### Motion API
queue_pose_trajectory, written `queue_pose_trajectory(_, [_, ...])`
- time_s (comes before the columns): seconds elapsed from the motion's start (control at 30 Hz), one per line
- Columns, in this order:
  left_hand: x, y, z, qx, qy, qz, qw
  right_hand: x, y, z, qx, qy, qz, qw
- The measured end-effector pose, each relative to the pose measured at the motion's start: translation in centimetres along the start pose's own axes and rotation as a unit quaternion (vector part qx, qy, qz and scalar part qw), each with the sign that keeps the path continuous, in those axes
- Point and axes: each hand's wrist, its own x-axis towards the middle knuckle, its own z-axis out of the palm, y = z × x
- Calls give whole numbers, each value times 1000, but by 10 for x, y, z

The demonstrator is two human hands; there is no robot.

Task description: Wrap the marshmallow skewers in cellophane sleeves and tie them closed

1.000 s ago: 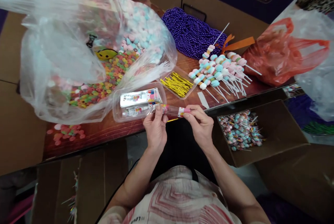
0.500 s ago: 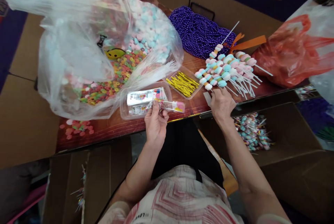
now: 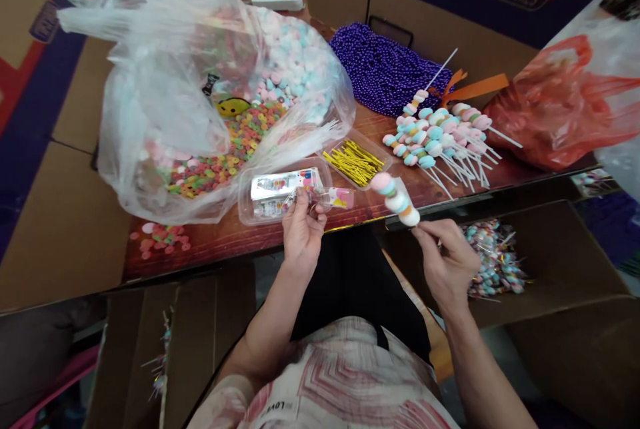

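Between the thumb and fingers of my left hand is a small clear plastic bag with a printed pink and yellow end. My right hand pinches the stick of a candy skewer, whose pink, blue, orange and white pieces point up and left over the table edge. Its stick is mostly hidden by my fingers. Behind it lies a pile of similar candy skewers, white sticks toward me. A clear tray of printed bags sits just beyond my left hand, beside a tray of yellow twist ties.
A big clear sack of marshmallows and ring candies fills the table's left. Loose ring candies lie at the front edge. Purple beaded strings and a red plastic bag are behind. An open carton below right holds wrapped skewers.
My right hand has drawn one candy skewer off the pile, back toward me and over the table edge. My left hand keeps its hold on the clear bag. The view has shifted slightly.
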Motion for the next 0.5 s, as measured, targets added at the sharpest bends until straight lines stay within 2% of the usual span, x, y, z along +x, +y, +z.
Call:
queue_pose_trajectory(0.1, [-1, -2, -1, 7, 1, 10, 1000, -12, -6, -4, -21, -30, -25, 999])
queue_pose_trajectory(0.33, [-4, -2, -4, 52, -18, 27, 998, -13, 4, -18, -128, -60, -97, 985])
queue_pose_trajectory(0.5, [-1, -5, -7, 89, -42, 94, 991, -8, 3, -26, -156, -88, -129, 975])
